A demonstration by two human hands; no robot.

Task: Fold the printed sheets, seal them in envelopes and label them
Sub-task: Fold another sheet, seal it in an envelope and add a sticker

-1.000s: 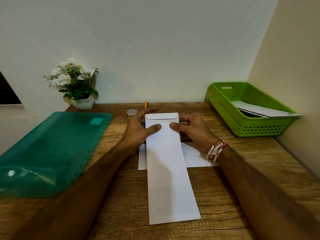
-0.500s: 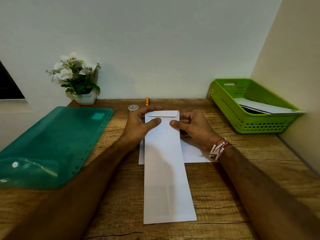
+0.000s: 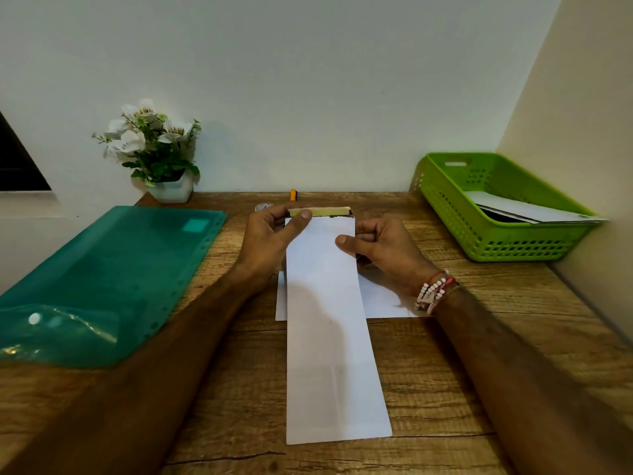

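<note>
Hands apart, both on the long white paper envelope (image 3: 329,320). Left hand (image 3: 270,238) pinches the far-left corner at the raised flap (image 3: 322,211), yellow strip showing. Right hand (image 3: 383,248) pinches the right edge. Envelope runs near-to-far at mid wooden bench (image 3: 445,389), over a white paper sheet (image 3: 383,299). Left: translucent green plastic folder (image 3: 113,269). Far right: green perforated plastic basket (image 3: 455,214) holding white papers (image 3: 534,212).

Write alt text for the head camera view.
The left hand and right hand pinch the far end of a long white envelope on a wooden desk, its flap raised. It overlaps a white sheet; a green folder lies left, a green basket right.
</note>
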